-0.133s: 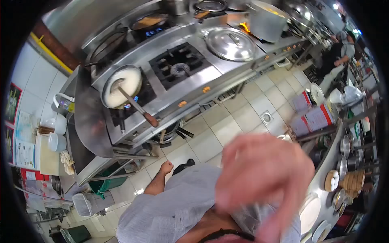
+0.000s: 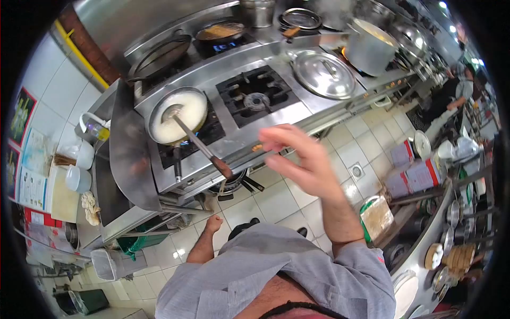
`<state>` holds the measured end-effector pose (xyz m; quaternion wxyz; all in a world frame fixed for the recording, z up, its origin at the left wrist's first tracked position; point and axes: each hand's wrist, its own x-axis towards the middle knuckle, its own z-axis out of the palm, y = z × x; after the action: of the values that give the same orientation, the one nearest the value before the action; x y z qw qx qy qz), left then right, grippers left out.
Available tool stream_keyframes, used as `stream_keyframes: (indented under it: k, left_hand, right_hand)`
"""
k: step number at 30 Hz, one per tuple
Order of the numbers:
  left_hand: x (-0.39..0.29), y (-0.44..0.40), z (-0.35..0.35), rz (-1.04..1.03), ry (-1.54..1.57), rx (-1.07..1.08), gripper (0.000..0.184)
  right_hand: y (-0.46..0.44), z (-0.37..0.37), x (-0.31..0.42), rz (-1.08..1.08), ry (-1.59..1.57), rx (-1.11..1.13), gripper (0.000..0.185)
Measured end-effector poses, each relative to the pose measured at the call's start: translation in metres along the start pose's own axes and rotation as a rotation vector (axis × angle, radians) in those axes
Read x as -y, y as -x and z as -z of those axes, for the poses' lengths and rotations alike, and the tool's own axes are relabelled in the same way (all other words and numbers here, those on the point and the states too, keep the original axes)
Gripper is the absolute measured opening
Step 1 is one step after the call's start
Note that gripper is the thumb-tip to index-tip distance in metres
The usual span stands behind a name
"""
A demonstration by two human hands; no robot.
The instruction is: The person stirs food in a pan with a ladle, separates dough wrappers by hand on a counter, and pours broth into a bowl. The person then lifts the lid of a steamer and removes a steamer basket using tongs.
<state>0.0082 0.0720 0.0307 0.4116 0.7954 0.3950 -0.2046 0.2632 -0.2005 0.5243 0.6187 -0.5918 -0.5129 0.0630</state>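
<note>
My right hand [image 2: 303, 162] is raised in front of the stove. Its thumb and fingers are apart, and nothing is in them. Low at my side, my left hand [image 2: 214, 223] is curled closed, with nothing visible in it. Nearest to both is a ladle [image 2: 197, 141] with a metal shaft and wooden end. Its bowl rests in a pan [image 2: 151, 123] of milky white liquid [image 2: 192, 108], and its handle sticks out over the stove's front edge. Neither hand touches it. Blue flame shows under the pan.
A bare burner [image 2: 257, 101] sits right of the pan, then a large metal lid [image 2: 324, 74]. A big pot [image 2: 371, 50] stands over flame. More pans [image 2: 220, 33] line the back. Another person [image 2: 457, 87] is at far right. Boxes [image 2: 425, 173] stand on the right.
My right hand has moved from close to the camera, where it was blurred, forward toward the stove. The view has shifted slightly. The ladle stays in the pan.
</note>
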Motion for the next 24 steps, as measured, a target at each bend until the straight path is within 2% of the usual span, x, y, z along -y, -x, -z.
stream_keyframes:
  k: [1,2,4,5,7,11,13,15,16,17,18,19,21,22,24]
  left_hand:
    - [0.009,0.000,0.016,0.024,0.069,-0.049,0.028]
    - [0.037,-0.016,0.024,-0.172,-0.022,-0.184,0.027]
    - [0.063,-0.030,0.029,-0.365,-0.069,-0.219,0.026]
    - [0.062,-0.021,0.030,-0.332,-0.044,-0.228,0.026]
    - [0.040,0.000,0.031,-0.039,0.166,-0.367,0.026]
    - [0.043,0.028,-0.014,0.014,0.282,-0.383,0.029]
    - [0.050,0.045,-0.043,0.043,0.193,-0.429,0.016]
    - [0.089,0.037,-0.075,-0.219,-0.552,-0.139,0.027]
    - [0.084,0.054,-0.079,-0.163,-0.413,-0.173,0.029]
    - [0.073,0.080,-0.078,-0.110,-0.275,-0.203,0.031]
    - [0.070,0.095,-0.077,-0.106,-0.331,-0.134,0.031]
    - [0.070,0.101,-0.078,-0.101,-0.326,-0.134,0.031]
    - [0.084,0.103,-0.087,0.077,-0.113,-0.175,0.031]
    - [0.087,0.100,-0.083,0.085,-0.140,-0.149,0.030]
    - [0.107,0.069,-0.088,0.110,-0.117,-0.184,0.029]
  right_hand:
    - [-0.009,-0.027,-0.030,-0.148,0.067,0.012,0.041]
    - [-0.012,-0.052,-0.066,-0.254,0.158,0.080,0.049]
    - [-0.013,-0.089,-0.126,-0.252,0.476,0.225,0.062]
    - [-0.013,-0.106,-0.145,-0.247,0.459,0.264,0.062]
    - [-0.022,-0.131,-0.168,-0.462,0.559,0.364,0.075]
    - [-0.054,-0.155,-0.171,-0.646,0.551,0.628,0.073]
    - [-0.057,-0.166,-0.179,-0.580,0.657,0.667,0.069]
    - [-0.052,-0.167,-0.185,-0.550,0.653,0.567,0.062]
    - [-0.050,-0.166,-0.192,-0.534,0.651,0.581,0.062]
    - [-0.046,-0.162,-0.201,-0.529,0.478,0.547,0.058]
    - [-0.043,-0.160,-0.206,-0.528,0.306,0.510,0.055]
    - [-0.044,-0.158,-0.196,-0.527,0.306,0.517,0.055]
    - [-0.055,-0.149,-0.163,-0.860,-0.158,0.503,0.052]
    - [-0.057,-0.147,-0.158,-0.860,-0.154,0.504,0.052]
    - [-0.062,-0.147,-0.154,-1.029,-0.509,0.380,0.044]
